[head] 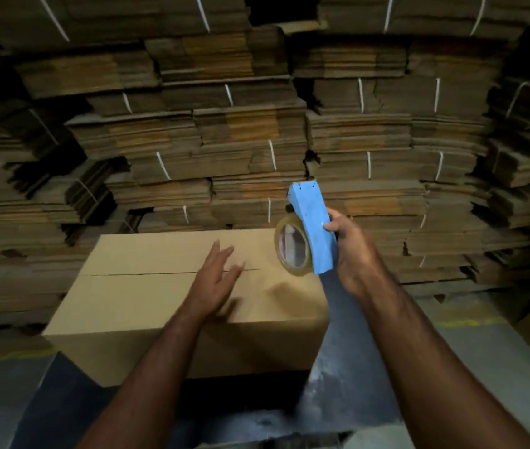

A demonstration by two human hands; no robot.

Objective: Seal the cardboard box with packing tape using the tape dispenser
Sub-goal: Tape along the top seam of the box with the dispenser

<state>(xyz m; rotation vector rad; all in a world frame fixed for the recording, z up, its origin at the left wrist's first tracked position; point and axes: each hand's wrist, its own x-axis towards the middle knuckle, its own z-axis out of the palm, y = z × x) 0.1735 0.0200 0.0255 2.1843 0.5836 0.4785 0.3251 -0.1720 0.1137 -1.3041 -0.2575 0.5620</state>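
While my right hand [347, 244] is wrapping closed around the blue tape dispenser [313, 226], I am holding it up in the air over the right end of the cardboard box [147, 293], its narrow nose pointing up and away from me. Its roll of clear packing tape [291, 249] is hanging on the left side of the blue body, facing my other hand, and it is hovering just above the box top without touching it (as far as I can tell). My left hand [213, 280] is lying open and flat over the middle of the box top, fingers spread, right across the centre seam [140, 273] where the two flaps are meeting; the fingers are blurred, so I cannot tell how firmly they are pressing. No tape is showing on the seam.

Nothing is standing between the dispenser and the seam except my own left hand, which is covering part of it.

I am looking down at the box sitting on a dark grey surface [354, 367] close to me. Behind it, tied bundles of flattened cardboard [250, 131] are stacking up in tall rows, bound with white string, and they are filling the whole dim background.
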